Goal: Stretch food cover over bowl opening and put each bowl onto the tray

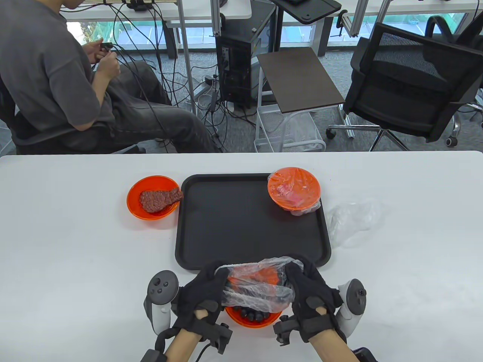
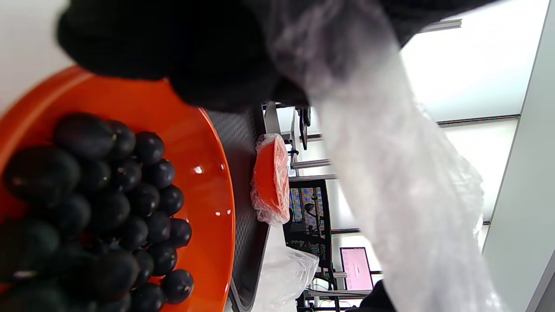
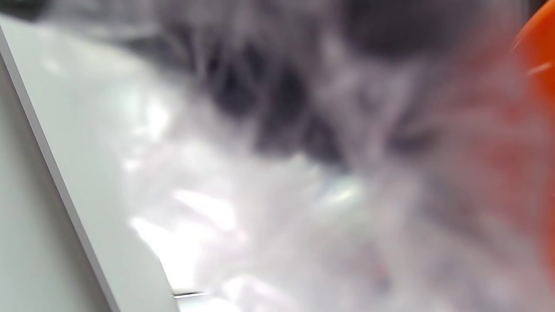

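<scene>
At bottom centre of the table view, the left hand (image 1: pixel 202 290) and right hand (image 1: pixel 309 288) each grip an end of a clear food cover (image 1: pixel 260 283), pulled taut between them, likely to widen it for the grape bowl (image 1: pixel 253 318) beneath. Upper right on the tray (image 1: pixel 234 226) sits a covered bowl (image 1: pixel 293 188); an uncovered meat bowl (image 1: pixel 153 197) waits left.

Left wrist view, sideways: crinkled, translucent film runs down the right half; glossy dark grapes (image 2: pixel 99 208) fill the orange bowl lower left.

Right wrist view: only blurred film.

three orange bowls (image 1: pixel 253 316) (image 1: pixel 153 196) (image 1: pixel 293 187), one black tray (image 1: pixel 226 222), two clear covers (image 1: pixel 260 283) (image 1: pixel 353 220)

Black gloves, grey trackers (button-topped), bare forearms, black wrist straps.
</scene>
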`<action>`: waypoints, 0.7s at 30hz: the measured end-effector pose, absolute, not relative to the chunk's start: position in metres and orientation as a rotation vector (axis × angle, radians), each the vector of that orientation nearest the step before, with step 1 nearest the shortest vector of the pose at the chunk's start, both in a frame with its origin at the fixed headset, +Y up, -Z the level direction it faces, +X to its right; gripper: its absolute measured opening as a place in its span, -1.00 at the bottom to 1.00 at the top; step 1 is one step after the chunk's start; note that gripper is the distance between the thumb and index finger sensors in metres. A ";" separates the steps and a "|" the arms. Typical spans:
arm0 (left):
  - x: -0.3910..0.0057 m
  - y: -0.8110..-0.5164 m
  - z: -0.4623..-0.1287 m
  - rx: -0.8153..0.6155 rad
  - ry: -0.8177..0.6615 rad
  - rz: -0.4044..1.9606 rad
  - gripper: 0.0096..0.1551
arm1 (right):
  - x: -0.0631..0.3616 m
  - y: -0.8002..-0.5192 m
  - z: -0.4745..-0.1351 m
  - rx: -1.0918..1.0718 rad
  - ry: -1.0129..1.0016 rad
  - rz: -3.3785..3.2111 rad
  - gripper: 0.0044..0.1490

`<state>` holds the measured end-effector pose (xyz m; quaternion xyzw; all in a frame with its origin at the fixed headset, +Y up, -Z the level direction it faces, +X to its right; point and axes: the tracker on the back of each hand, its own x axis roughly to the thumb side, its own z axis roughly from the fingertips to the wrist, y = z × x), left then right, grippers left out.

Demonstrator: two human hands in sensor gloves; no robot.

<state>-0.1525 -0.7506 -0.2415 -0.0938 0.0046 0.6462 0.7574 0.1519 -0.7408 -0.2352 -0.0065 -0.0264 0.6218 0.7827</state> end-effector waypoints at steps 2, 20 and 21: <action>-0.152 -0.750 -0.240 -0.182 0.009 1.398 -0.50 | 0.154 -0.739 -0.234 -0.026 -0.104 1.463 -0.46; -0.164 -0.745 -0.236 -0.145 -0.008 1.319 -0.47 | 0.165 -0.728 -0.229 -0.020 -0.269 1.912 -0.45; -0.164 -0.746 -0.235 -0.156 -0.015 1.340 -0.47 | 0.165 -0.729 -0.230 -0.024 -0.261 1.906 -0.44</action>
